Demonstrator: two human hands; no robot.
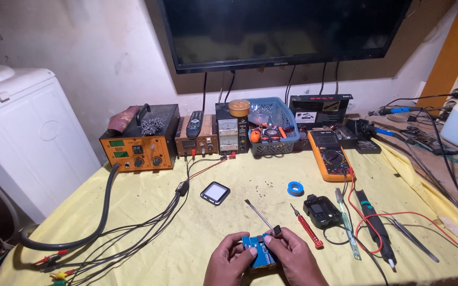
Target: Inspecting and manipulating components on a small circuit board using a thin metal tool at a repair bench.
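circuit board [257, 253] near front edge of surface [149, 233], left hand [230, 260] and right hand [294, 258] on either side. screwdriver [307, 226] just right, multimeter [331, 155] behind it. power supplies [208, 139] along back wall, basket [272, 126] between them and multimeter.

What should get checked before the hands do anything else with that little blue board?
1. Left hand grips the blue circuit board at its left edge: ok.
2. Right hand steadies the board's right side and pinches a small dark part: ok.
3. Board held above the yellow table cover, not lying on it: ok.
4. Red screwdriver lies close beside the right hand: ok.
5. Brush rests just behind the board, close enough to bump: not ok.
6. Whether the small dark part is seated on the board: cannot tell.
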